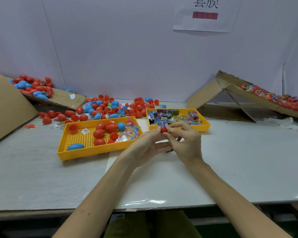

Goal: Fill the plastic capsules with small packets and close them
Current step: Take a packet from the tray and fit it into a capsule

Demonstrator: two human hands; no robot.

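While between fingers (172, 125), capsule (163, 130) (red)

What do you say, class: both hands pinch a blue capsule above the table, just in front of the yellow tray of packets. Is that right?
Not quite: the capsule is red, not blue. The head view shows the left hand and the right hand pinching it above the table, just in front of the yellow tray of packets.
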